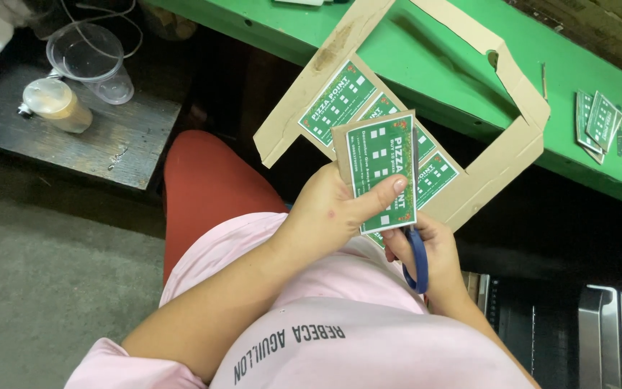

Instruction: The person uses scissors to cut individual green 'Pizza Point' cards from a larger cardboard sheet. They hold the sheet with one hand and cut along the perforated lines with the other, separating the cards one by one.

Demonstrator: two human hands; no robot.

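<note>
At the far left we see a dark side table [73,140] carrying a bottle of pale drink [55,104] lying on its side and a clear plastic cup [91,61] tipped beside it, the two close together. Below them is grey floor [44,288], and further in a red seat [206,191] shows under our pink shirt [368,338].

Moving toward the middle, our left hand [332,212] reaches across the body and is clamped on a green card [384,173] backed with brown cardboard: the thumb lies flat over the card's printed face and the other fingers are hidden behind it. The card stands nearly upright, held in the air above our lap, in front of a large brown cardboard sheet [491,169]. That sheet leans from the lap up over the edge of the green desk [426,47]; a big piece is cut out of it, and more green cards of the same kind are printed on the strip next to the held one.

Just right of the card, our right hand [430,256] is closed through the blue handles of a pair of scissors [417,259]; the blades run up behind the card's right edge and are mostly hidden, so we cannot tell how far apart they are.

Further right, a small stack of loose green cards [597,122] lies on the desk, well apart from the hands. In the bottom right corner sits a dark metal box [613,335].
</note>
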